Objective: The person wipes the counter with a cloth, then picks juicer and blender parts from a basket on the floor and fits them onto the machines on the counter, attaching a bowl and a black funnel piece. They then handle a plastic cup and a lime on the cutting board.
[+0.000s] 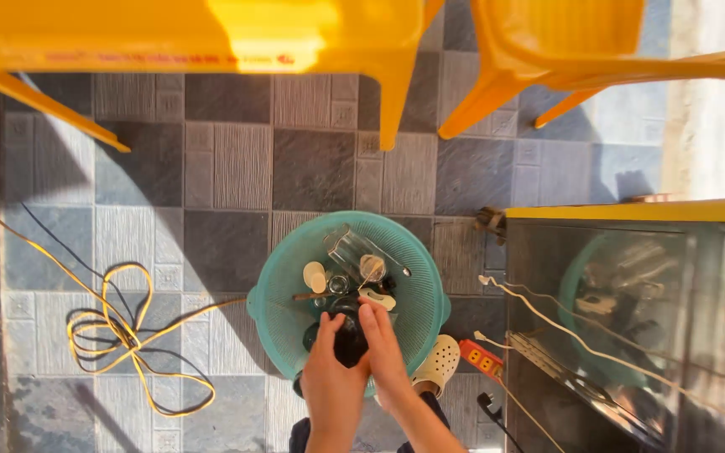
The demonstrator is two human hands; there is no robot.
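hands (358, 356) clamped on dark cup (349, 340) | upright, mouth up | over teal basket (274, 323)

1 head view, steeply downward, near floor (312, 168)

Hard sunlight floods the scene, bright and warm. Far above the left hand (331, 387), the yellow table (211, 33) glares nearly white. Its legs throw sharp dark shadows across the tiled floor (237, 168) beyond both hands. Right of the right hand (383, 352), the glossy cabinet (631, 319) mirrors the teal basket (279, 310). Top-right overexposes; edges bow slightly.
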